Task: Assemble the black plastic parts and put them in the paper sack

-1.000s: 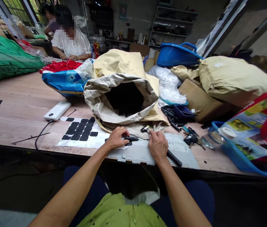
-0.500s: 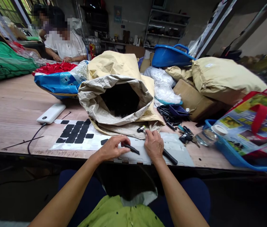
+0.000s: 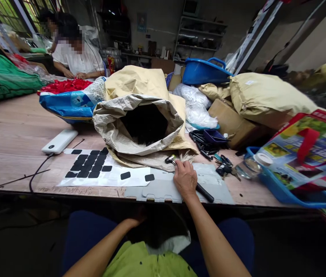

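My right hand (image 3: 186, 177) is closed around the shaft of a small hammer (image 3: 206, 192) that lies over the grey board (image 3: 163, 188). The hammer's metal head sticks out past the fingertips, and its black handle slants toward the table's front edge. My left hand (image 3: 138, 217) is down below the table edge, in shadow over the dark opening of a bag (image 3: 170, 240) at my lap. Its fingers are hidden, so what it holds does not show. Left of the board, a white sheet (image 3: 116, 177) carries several black rounded pads (image 3: 89, 163), two of them lying apart.
A large paper sack (image 3: 136, 79) with a dark open mouth stands just beyond the board. Black parts (image 3: 201, 144), keys (image 3: 224, 165), a clear bottle (image 3: 249, 167) and a blue basket (image 3: 286, 192) are to the right. A white power bank (image 3: 59, 141) lies left. A co-worker (image 3: 77, 57) sits behind.
My left hand has gone from above the board, where it held a black rod-like piece, down below the table edge. That piece is out of sight. My right hand stays on the hammer.
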The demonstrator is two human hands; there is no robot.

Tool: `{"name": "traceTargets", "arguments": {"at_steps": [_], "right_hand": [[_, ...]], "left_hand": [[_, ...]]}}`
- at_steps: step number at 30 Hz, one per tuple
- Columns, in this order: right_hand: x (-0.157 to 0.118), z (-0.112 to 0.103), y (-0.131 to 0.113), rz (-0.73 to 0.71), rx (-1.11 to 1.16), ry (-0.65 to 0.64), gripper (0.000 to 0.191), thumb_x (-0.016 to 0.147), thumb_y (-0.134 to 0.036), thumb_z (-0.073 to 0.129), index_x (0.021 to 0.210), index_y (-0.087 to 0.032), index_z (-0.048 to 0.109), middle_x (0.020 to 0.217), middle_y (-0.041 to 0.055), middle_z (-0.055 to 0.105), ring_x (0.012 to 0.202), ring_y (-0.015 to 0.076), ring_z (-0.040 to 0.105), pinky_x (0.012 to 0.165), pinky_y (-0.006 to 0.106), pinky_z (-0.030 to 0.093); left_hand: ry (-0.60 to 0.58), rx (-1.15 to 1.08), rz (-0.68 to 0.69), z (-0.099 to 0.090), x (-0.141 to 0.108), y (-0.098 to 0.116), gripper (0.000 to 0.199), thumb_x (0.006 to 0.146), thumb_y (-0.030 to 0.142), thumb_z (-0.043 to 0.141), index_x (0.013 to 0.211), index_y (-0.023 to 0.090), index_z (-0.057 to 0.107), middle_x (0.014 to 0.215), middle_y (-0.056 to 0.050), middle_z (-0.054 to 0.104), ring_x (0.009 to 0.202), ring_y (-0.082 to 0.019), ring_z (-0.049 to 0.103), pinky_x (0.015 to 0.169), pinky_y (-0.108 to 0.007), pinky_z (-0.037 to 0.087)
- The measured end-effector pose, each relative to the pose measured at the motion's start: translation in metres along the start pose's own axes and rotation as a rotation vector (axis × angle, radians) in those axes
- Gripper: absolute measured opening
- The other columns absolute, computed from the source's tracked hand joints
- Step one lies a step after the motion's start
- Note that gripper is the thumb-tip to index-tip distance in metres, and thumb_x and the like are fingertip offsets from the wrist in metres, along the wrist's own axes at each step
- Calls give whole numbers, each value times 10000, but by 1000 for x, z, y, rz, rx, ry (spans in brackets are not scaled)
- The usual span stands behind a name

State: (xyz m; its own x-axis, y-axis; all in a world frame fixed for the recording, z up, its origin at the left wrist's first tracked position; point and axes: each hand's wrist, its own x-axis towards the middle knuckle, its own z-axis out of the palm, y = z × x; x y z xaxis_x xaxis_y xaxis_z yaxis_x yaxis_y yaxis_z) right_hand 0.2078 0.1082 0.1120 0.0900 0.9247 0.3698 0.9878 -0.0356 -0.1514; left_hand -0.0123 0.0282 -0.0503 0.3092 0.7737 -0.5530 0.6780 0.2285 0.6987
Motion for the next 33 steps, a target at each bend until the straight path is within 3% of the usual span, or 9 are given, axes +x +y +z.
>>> {"name": "traceTargets", "arguments": {"at_steps": [7,11,13,15,17,21,23,29,33], "right_hand": [[0,0,0,4,12,8,299,978,-238,530,1247,-262,656,1035,67,600,972,211,502,746,301,319],[0,0,0,1,6,10,302,979,-237,522,1250,-261,653,1033,70,597,965,210,495,741,302,319],[0,1,0,-4,-1,12,306,981,-233,518,1256,-260,649,1038,70,595,967,209,496,741,303,323],[0,2,1,-11,-3,13,313,983,-229,512,1265,-258,645,1043,71,595,966,209,500,743,303,327],[0,2,1,-15,-1,12,312,984,-230,506,1262,-256,646,1041,74,596,965,210,502,746,305,331],[0,1,1,-12,7,7,315,974,-234,519,1261,-258,646,1041,75,600,971,216,503,751,307,336],[0,0,1,-10,9,5,318,972,-233,521,1263,-260,645,1046,74,602,974,216,505,755,307,336],[0,-1,1,-2,10,-17,303,975,-241,523,1251,-264,645,1061,72,600,990,217,507,769,302,341],[0,-1,1,3,14,-22,308,978,-240,514,1259,-262,639,1071,78,600,1008,221,501,777,299,345]], "left_hand": [[61,97,-29,-6,-11,19,201,835,252,659,1017,193,723,1112,-91,717,1122,-297,634,1014,-407,469],[-428,130,200,-43,-56,66,324,831,433,713,1099,255,744,983,-24,755,898,-219,687,818,-317,534],[-708,-10,361,-78,-75,103,389,846,504,713,1128,239,743,939,-29,760,825,-190,686,752,-292,540],[-821,-175,458,-120,-80,138,446,863,539,707,1167,213,731,957,-63,766,841,-192,696,750,-296,549],[-586,-254,537,-164,-66,166,433,863,520,719,1133,182,735,942,-83,766,828,-185,696,750,-292,543],[451,-281,446,-231,2,191,331,845,444,704,969,139,741,852,-70,744,742,-162,654,688,-263,503],[769,-147,286,-247,36,195,276,843,396,683,941,148,751,866,-81,748,810,-195,671,719,-277,496],[790,245,58,-248,74,200,396,789,497,732,1059,208,751,1082,-140,748,1024,-310,682,828,-365,491],[866,207,168,-242,54,198,283,823,401,706,1021,201,736,1015,-95,741,959,-252,668,799,-320,474]]}}
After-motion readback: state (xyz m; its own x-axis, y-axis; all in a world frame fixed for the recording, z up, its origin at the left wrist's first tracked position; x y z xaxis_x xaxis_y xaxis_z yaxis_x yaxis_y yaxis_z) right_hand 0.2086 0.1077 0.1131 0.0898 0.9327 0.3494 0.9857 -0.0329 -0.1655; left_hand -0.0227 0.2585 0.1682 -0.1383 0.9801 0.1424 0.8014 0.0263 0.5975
